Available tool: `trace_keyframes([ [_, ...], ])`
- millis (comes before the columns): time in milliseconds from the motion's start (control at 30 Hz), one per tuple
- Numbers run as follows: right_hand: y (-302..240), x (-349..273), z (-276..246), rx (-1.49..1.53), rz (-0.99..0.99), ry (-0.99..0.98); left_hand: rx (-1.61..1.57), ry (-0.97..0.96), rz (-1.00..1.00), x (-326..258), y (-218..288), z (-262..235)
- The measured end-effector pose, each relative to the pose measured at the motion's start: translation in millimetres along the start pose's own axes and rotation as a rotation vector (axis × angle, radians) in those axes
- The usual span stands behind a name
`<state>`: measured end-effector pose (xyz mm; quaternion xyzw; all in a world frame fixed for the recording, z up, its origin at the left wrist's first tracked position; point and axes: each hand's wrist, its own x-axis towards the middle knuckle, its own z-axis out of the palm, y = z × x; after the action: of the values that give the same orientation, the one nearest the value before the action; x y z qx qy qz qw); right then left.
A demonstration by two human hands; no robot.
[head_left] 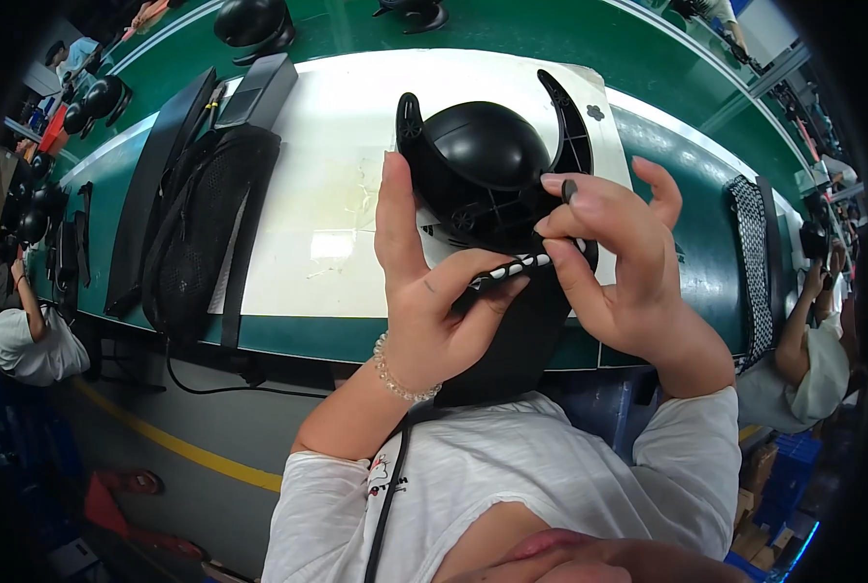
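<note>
Between my two hands stretches a narrow black-and-white strip [512, 270]. My left hand [429, 306] pinches its left end between thumb and bent finger, while the index finger points up. The thumb and a fingertip of my right hand [633, 257] close on the strip's right end. A small dark rounded piece [569, 190] shows among the right hand's upper fingers; its kind is unclear. Just beyond lies a glossy black dome-shaped plastic part [483, 146] with curved arms, its lower right partly hidden by my right hand. A wide black band [507, 340] hangs below the strip.
A white sheet [308, 282] covers the green bench. On the left lie a black mesh bag [196, 233], a grey box [259, 92] and a long black panel [157, 194]. A checkered strap [750, 262] lies at right. Co-workers sit on both sides.
</note>
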<state>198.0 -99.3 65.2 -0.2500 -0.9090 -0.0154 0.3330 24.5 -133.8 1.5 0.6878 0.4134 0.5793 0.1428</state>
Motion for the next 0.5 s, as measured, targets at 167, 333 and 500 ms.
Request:
trace_keyframes([
  [167,-13.2,-6.0,-5.2,-0.238,-0.043,0.038,-0.02,-0.004,-0.019,0.9,1.6,2.2],
  [333,-11.6,-3.0,-23.8,-0.006,0.153,-0.193,-0.018,0.005,-0.011,-2.4,-4.8,0.6],
  [500,35.4,-13.2,-9.2,0.255,0.338,0.124,-0.053,0.008,0.016,-1.7,-7.1,3.2],
])
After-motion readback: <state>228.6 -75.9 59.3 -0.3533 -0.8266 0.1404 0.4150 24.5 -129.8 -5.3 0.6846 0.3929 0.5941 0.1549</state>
